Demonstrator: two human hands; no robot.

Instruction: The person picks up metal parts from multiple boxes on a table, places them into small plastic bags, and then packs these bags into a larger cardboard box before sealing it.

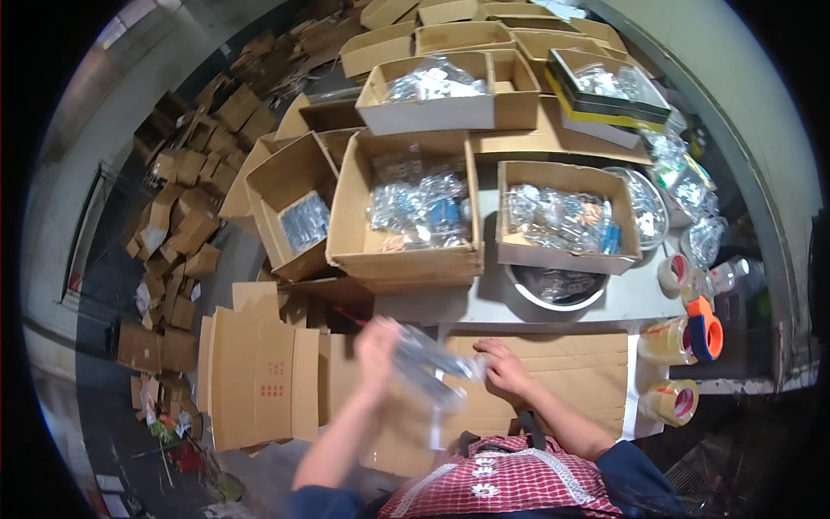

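- Near the flat brown cardboard sheet's [571, 376] left edge, the left hand [378, 350] grips grey-filled clear plastic packaging [422, 353].
- Right hand [508, 372] beside its end; cannot tell whether gripping.
- Apparent handling step; next move calls for steadiness.

Red carton print and tape-core markings, too small to read.
Left of the cardboard sheet [571, 363], the flap of an opened corrugated carton [235, 372] bears a small block of red print [274, 379], short lines set in two columns, their characters too small to make out. Right of the sheet, the near roll of packing tape [669, 403] has red-and-white marking inside its core, seen at a slant and unreadable. Beyond the sheet's far right corner, another tape roll [674, 272] shows red marking at its core, where lettering likewise cannot be told from plain colour.
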